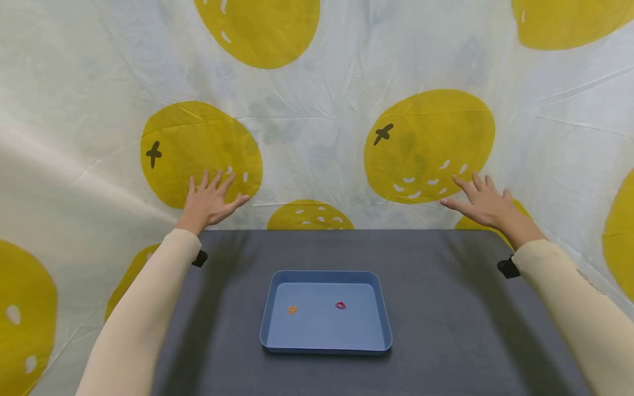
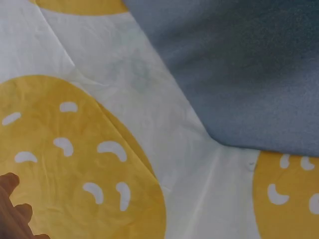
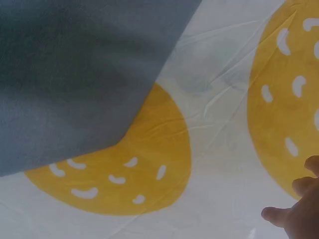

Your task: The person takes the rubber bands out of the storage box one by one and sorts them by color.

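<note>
On the dark table lies a shallow blue tray [image 1: 324, 338]. Inside it are a small orange loop [image 1: 293, 310] on the left and a small red loop [image 1: 340, 305] on the right, both resembling rubber bands. My left hand [image 1: 210, 201] hovers above the table's far left, fingers spread and holding nothing. Over the far right, my right hand [image 1: 485, 203] is raised the same way, also holding nothing. Both hands are well apart from the tray. Each wrist view catches only some fingertips, the left hand [image 2: 15, 214] and the right hand [image 3: 301, 209] at the lower corners.
Behind and beside the dark grey table [image 1: 426, 308] hangs a white cloth [image 1: 317, 143] printed with large yellow fruit shapes. A small black device [image 1: 507, 268] sits under the right wrist, and another black device [image 1: 200, 258] under the left.
</note>
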Demonstrator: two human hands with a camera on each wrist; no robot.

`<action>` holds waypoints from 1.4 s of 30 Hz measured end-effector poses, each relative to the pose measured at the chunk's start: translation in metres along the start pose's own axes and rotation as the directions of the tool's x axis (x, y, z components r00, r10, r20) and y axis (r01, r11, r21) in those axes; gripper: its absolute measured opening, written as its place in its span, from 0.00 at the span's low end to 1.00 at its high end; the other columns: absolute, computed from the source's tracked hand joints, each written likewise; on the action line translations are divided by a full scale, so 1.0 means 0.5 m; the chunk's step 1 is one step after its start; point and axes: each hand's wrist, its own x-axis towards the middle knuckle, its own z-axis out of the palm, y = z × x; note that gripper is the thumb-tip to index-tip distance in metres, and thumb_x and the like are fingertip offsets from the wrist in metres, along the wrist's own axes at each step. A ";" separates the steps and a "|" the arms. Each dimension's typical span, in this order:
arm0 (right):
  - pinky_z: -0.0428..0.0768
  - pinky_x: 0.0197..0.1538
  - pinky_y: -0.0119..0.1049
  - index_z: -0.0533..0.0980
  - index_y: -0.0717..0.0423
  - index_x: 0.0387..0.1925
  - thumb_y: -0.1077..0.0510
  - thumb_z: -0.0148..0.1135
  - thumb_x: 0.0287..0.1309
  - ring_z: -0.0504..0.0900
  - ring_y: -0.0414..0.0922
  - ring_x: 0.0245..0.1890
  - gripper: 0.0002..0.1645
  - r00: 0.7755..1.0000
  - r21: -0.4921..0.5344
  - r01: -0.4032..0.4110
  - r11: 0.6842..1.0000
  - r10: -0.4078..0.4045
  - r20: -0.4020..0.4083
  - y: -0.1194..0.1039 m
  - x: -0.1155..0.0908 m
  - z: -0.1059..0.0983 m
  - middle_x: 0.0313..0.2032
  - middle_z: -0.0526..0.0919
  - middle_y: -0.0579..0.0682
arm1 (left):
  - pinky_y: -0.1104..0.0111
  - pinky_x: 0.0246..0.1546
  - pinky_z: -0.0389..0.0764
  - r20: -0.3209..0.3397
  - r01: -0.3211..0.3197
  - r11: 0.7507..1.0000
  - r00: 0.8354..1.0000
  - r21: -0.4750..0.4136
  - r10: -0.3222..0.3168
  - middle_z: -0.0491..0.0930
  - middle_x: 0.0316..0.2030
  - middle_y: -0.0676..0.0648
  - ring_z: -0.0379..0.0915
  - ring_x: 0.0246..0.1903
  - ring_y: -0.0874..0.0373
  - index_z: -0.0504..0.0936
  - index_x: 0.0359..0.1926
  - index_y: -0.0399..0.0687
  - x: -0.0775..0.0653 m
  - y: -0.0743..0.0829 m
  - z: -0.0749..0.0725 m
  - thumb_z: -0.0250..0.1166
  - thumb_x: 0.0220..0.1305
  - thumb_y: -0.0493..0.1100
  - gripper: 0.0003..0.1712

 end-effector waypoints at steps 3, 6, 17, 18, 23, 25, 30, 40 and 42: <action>0.35 0.63 0.88 0.39 0.50 0.84 0.22 0.41 0.70 0.29 0.81 0.75 0.58 1.000 0.003 0.003 1.000 -0.003 -0.002 -0.005 -0.003 0.003 0.78 0.31 0.76 | 0.27 0.74 0.26 -0.004 -0.004 1.000 1.000 -0.002 0.004 0.44 0.82 0.37 0.30 0.80 0.27 0.48 0.84 0.61 -0.003 0.001 0.003 0.37 0.66 0.85 0.56; 0.38 0.63 0.88 0.40 0.52 0.84 0.23 0.42 0.71 0.32 0.82 0.75 0.57 1.000 0.000 0.007 1.000 -0.007 -0.002 -0.009 -0.006 0.007 0.78 0.33 0.77 | 0.27 0.74 0.26 -0.004 -0.007 1.000 1.000 -0.006 0.007 0.44 0.82 0.36 0.30 0.80 0.27 0.48 0.84 0.61 -0.007 0.004 0.008 0.37 0.66 0.85 0.56; 0.50 0.66 0.84 0.42 0.52 0.84 0.26 0.42 0.74 0.45 0.80 0.75 0.54 0.997 0.010 0.079 0.997 -0.079 0.006 -0.043 -0.024 0.027 0.77 0.41 0.78 | 0.28 0.75 0.36 0.014 -0.012 0.994 1.000 -0.106 0.014 0.48 0.82 0.39 0.37 0.81 0.31 0.45 0.84 0.61 -0.037 0.037 0.044 0.36 0.67 0.85 0.56; 0.52 0.66 0.84 0.42 0.52 0.84 0.27 0.43 0.74 0.47 0.80 0.74 0.54 0.995 0.016 0.097 0.995 -0.097 0.004 -0.049 -0.025 0.030 0.77 0.42 0.78 | 0.28 0.75 0.39 0.009 -0.016 0.991 1.000 -0.134 0.018 0.49 0.82 0.38 0.40 0.81 0.31 0.45 0.84 0.60 -0.040 0.042 0.050 0.36 0.68 0.84 0.55; 0.58 0.67 0.80 0.45 0.55 0.83 0.32 0.49 0.76 0.52 0.79 0.73 0.51 0.985 0.048 0.171 0.984 -0.172 0.005 -0.084 -0.035 0.043 0.77 0.47 0.77 | 0.32 0.72 0.60 -0.035 -0.044 0.969 0.999 -0.243 0.037 0.55 0.80 0.37 0.56 0.76 0.33 0.45 0.84 0.58 -0.068 0.070 0.092 0.40 0.72 0.79 0.51; 0.59 0.68 0.79 0.47 0.57 0.83 0.33 0.49 0.76 0.53 0.78 0.74 0.50 0.982 0.061 0.190 0.980 -0.191 0.007 -0.100 -0.038 0.050 0.77 0.50 0.76 | 0.34 0.70 0.64 -0.052 -0.052 0.954 0.998 -0.295 0.038 0.57 0.79 0.38 0.61 0.74 0.34 0.44 0.84 0.59 -0.081 0.081 0.109 0.41 0.73 0.77 0.50; 0.64 0.68 0.76 0.53 0.58 0.81 0.36 0.53 0.76 0.61 0.74 0.72 0.47 0.969 0.069 0.247 0.967 -0.247 -0.012 -0.143 -0.051 0.065 0.76 0.57 0.73 | 0.32 0.68 0.65 -0.045 -0.040 0.897 0.999 -0.441 0.022 0.62 0.78 0.40 0.64 0.73 0.36 0.42 0.84 0.64 -0.116 0.107 0.144 0.42 0.76 0.74 0.45; 0.75 0.64 0.68 0.57 0.56 0.80 0.38 0.59 0.73 0.75 0.66 0.66 0.46 0.936 0.148 0.348 0.926 -0.352 0.003 -0.218 -0.067 0.107 0.74 0.64 0.68 | 0.40 0.58 0.78 -0.033 -0.041 0.817 0.999 -0.575 0.026 0.73 0.71 0.42 0.80 0.59 0.41 0.59 0.81 0.59 -0.195 0.150 0.207 0.47 0.80 0.65 0.36; 0.76 0.63 0.67 0.57 0.55 0.80 0.39 0.60 0.72 0.77 0.65 0.64 0.45 0.925 0.175 0.374 0.911 -0.381 0.009 -0.229 -0.066 0.117 0.73 0.65 0.67 | 0.43 0.55 0.81 -0.020 -0.033 0.794 0.999 -0.608 0.027 0.75 0.69 0.41 0.83 0.54 0.44 0.63 0.79 0.57 -0.209 0.158 0.219 0.47 0.81 0.63 0.34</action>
